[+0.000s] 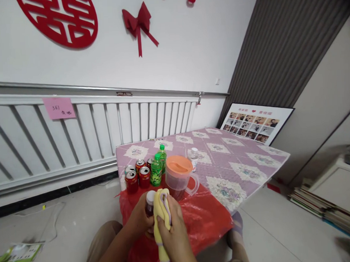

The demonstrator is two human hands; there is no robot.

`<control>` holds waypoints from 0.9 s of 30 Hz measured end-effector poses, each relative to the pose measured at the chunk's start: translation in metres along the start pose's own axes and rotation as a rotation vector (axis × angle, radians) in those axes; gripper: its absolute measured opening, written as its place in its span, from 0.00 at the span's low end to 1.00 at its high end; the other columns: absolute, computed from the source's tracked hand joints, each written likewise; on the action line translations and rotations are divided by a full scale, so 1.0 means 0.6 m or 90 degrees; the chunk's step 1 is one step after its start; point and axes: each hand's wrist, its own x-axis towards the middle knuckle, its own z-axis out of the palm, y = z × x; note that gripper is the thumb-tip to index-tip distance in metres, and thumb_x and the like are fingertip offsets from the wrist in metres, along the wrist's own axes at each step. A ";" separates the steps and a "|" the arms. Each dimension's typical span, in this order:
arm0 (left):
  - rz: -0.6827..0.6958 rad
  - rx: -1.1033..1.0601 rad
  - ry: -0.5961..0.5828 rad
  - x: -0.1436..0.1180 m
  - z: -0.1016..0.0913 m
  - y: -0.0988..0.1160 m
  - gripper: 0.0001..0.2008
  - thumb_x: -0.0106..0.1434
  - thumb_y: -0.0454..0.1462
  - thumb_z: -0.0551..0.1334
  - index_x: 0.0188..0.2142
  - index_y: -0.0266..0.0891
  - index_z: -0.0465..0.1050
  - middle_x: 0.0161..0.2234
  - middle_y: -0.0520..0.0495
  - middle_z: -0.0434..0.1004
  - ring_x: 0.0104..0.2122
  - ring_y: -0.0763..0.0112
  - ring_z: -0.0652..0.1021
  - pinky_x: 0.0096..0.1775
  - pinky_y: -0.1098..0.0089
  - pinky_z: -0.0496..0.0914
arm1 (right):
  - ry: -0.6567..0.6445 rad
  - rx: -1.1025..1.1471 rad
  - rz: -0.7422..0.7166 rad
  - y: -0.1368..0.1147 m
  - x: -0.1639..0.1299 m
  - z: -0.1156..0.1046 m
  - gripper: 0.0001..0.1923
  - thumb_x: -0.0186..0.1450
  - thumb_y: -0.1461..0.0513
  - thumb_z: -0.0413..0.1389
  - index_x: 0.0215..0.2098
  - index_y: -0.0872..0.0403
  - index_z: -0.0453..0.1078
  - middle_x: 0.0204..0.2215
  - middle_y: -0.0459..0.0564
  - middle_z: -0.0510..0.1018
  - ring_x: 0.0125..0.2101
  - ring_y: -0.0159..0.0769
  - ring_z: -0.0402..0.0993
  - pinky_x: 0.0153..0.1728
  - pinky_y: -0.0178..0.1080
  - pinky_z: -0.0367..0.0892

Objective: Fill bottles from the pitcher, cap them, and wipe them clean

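— White wall (182,48) and white ribbed metal radiator (127,117) behind; tabletop (252,154) under a lilac, flower-patterned cloth. State of each grip?

— Left hand (141,217): fingers wrapped round a dark bottle with a white cap (149,209). Right hand (176,223): closed on a folded yellow cloth with a lilac edge (160,210), upright beside the bottle (contact looks likely; fingers hide the lower part).

— Bottle's location?

— Over the glossy red plastic sheet (208,215), near side of the tabletop, before the translucent pitcher with an orange lid (177,180). Whether its base rests on anything: cannot tell.

— Progress?

— Judged partway: bottle and cloth both in hand, cap on. Red metal cans (132,185), the front two opened, green plastic bottles (156,174) and a white plastic bottle (194,159) stand outside either grip. Nothing marks which have been handled, so done and left cannot be separated.

— Edges, room?

— Near edge runs beneath the sheet, which drapes lapward. Cans sit near the left edge: little margin. Pitcher just beyond the hands. Widest stretch of patterned cloth lies right; judged the easier side for moving.
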 end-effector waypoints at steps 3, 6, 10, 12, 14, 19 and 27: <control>-0.006 -0.020 -0.016 0.001 0.001 0.003 0.30 0.50 0.34 0.66 0.54 0.37 0.63 0.50 0.38 0.75 0.48 0.55 0.77 0.49 0.58 0.73 | -0.015 -0.015 0.012 -0.012 0.022 0.009 0.34 0.62 0.63 0.52 0.67 0.52 0.56 0.64 0.56 0.62 0.64 0.43 0.58 0.63 0.48 0.56; -0.010 -0.008 -0.016 0.001 0.001 0.012 0.30 0.51 0.35 0.66 0.53 0.37 0.63 0.51 0.39 0.75 0.49 0.54 0.77 0.50 0.58 0.72 | -0.049 0.026 0.055 -0.013 0.055 0.006 0.35 0.60 0.64 0.52 0.66 0.55 0.56 0.63 0.57 0.63 0.63 0.43 0.59 0.64 0.46 0.53; -0.002 0.034 -0.003 0.001 0.001 0.014 0.28 0.51 0.33 0.64 0.52 0.36 0.63 0.49 0.39 0.75 0.47 0.56 0.77 0.50 0.57 0.72 | -0.083 0.098 0.125 0.006 0.090 0.002 0.32 0.61 0.62 0.52 0.64 0.58 0.61 0.60 0.58 0.69 0.59 0.45 0.65 0.62 0.47 0.57; -0.007 0.057 0.003 0.001 0.001 0.011 0.27 0.50 0.32 0.62 0.52 0.35 0.63 0.48 0.38 0.75 0.46 0.57 0.77 0.49 0.56 0.72 | -0.093 0.115 0.133 0.018 0.097 0.003 0.29 0.63 0.60 0.50 0.63 0.56 0.63 0.56 0.56 0.73 0.55 0.43 0.70 0.58 0.45 0.63; -0.007 0.068 0.005 0.001 0.000 0.009 0.28 0.49 0.32 0.61 0.52 0.34 0.63 0.48 0.38 0.74 0.46 0.56 0.76 0.50 0.54 0.71 | -0.100 0.132 0.139 0.028 0.097 0.006 0.29 0.64 0.59 0.49 0.63 0.56 0.63 0.55 0.55 0.75 0.53 0.42 0.73 0.55 0.44 0.66; -0.002 0.078 0.016 -0.001 -0.002 0.006 0.26 0.49 0.33 0.62 0.50 0.36 0.64 0.46 0.41 0.75 0.46 0.57 0.76 0.51 0.54 0.70 | -0.092 0.136 0.147 0.046 0.067 0.013 0.29 0.63 0.61 0.48 0.62 0.58 0.65 0.55 0.58 0.75 0.54 0.44 0.72 0.57 0.46 0.64; 0.030 0.137 0.061 -0.004 -0.007 0.005 0.24 0.48 0.33 0.64 0.48 0.36 0.68 0.45 0.42 0.72 0.46 0.55 0.74 0.50 0.54 0.70 | -0.023 0.093 0.128 0.025 0.011 0.001 0.29 0.61 0.60 0.52 0.61 0.55 0.66 0.59 0.57 0.70 0.60 0.44 0.65 0.61 0.46 0.59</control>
